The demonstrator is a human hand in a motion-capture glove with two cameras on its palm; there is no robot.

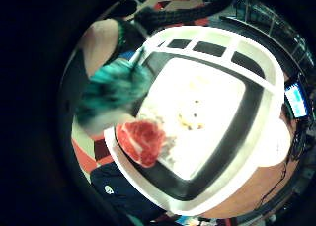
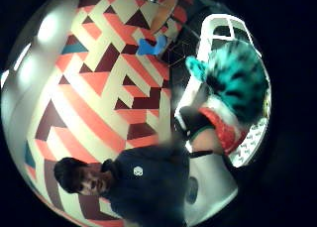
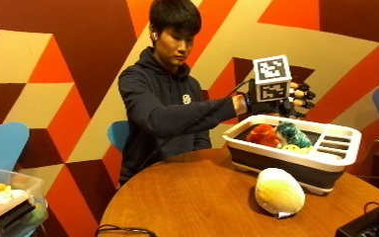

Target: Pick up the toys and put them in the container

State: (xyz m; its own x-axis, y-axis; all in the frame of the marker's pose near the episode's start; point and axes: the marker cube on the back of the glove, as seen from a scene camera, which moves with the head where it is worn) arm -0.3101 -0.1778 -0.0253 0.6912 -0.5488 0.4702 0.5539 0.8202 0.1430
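My gloved right hand point(image 3: 283, 101) hovers just above the back edge of the white-rimmed dark container point(image 3: 278, 163) on the round table, its fingers point(image 3: 302, 96) spread and holding nothing. Below the hand, a teal plush toy point(image 3: 293, 133) and a red plush toy point(image 3: 263, 134) lie inside the container, with something small and yellow point(image 3: 293, 147) beside them. The palm views show the teal toy point(image 1: 116, 88) and the red toy point(image 1: 143, 139) close beneath the palm, over the container's pale floor point(image 1: 207, 132). A cream and yellow plush toy point(image 3: 280, 191) lies on the table in front of the container.
A clear bin point(image 3: 5, 202) with several toys stands at the lower left, off the table. A black device point(image 3: 373, 224) sits at the table's right front edge. The brown table top point(image 3: 189, 197) is bare to the left of the plush.
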